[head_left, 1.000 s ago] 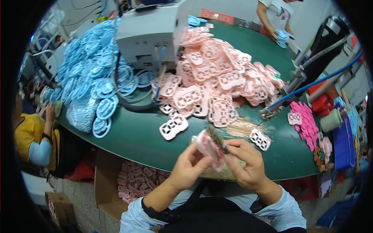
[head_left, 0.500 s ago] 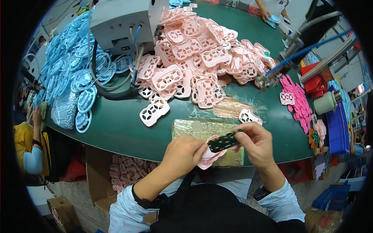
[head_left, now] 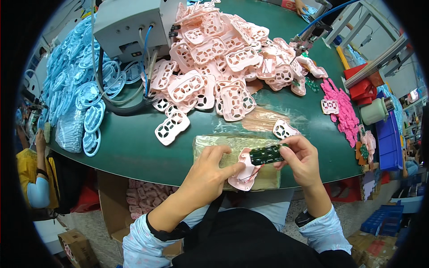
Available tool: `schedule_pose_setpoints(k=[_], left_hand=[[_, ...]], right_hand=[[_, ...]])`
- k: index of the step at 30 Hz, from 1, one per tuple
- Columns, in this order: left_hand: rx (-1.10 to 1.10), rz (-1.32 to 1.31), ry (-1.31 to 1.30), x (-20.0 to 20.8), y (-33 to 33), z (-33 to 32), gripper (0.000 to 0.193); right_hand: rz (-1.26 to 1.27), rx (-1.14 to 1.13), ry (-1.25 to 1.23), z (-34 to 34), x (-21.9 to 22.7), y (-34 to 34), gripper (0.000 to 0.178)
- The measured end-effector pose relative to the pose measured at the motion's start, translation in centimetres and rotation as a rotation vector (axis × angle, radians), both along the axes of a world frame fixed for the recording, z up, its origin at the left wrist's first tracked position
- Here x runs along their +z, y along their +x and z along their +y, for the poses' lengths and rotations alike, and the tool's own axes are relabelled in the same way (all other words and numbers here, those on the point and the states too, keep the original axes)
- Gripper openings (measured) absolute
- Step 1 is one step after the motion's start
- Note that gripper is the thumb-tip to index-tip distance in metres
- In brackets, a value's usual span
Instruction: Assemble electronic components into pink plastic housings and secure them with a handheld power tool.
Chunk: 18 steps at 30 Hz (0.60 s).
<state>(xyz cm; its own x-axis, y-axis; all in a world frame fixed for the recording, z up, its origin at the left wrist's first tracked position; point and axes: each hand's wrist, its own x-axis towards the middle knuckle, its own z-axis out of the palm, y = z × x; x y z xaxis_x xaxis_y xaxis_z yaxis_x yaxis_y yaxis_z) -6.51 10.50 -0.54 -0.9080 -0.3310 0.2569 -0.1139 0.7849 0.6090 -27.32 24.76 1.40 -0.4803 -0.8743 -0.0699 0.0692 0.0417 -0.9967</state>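
Observation:
My right hand (head_left: 300, 161) pinches a green circuit board (head_left: 267, 154) by its right end, holding it tilted over a pale pink plastic shell (head_left: 244, 177). Thin red wires run between the board and the shell's inside. The shell lies hollow side up on a block wrapped in yellowish film (head_left: 210, 142) at the table's near edge. On the shell's left side rests the thumb of my left hand (head_left: 208, 169); its forefinger is spread away from the thumb. Just beyond the block is a pink cover with cut-out openings (head_left: 284, 129).
A large heap of pink covers (head_left: 210, 49) fills the middle of the green table (head_left: 134, 147). Blue plastic rings (head_left: 73, 73) are piled left of a grey machine box (head_left: 129, 31). Bright pink parts (head_left: 342, 111) lie right, beside a blue bin (head_left: 388, 138). Other people work nearby.
My left hand has loosened from the shell, its forefinger now apart from the thumb. The circuit board has shifted slightly right, showing more of the shell's inside and the red wires.

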Motion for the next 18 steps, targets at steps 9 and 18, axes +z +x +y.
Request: schedule_pose_setpoints(k=[9, 18], left_hand=[[-0.060, 0.069, -0.112, 0.3, -0.5, 1.3, 0.017], [0.076, 0.028, -0.020, 0.8, -1.7, 1.7, 0.053]], right_hand=[[-0.041, -0.166, 0.026, 1.7, -1.1, -1.3, 0.015], [0.008, 0.000, -0.084, -1.1, 0.2, 0.4, 0.013]])
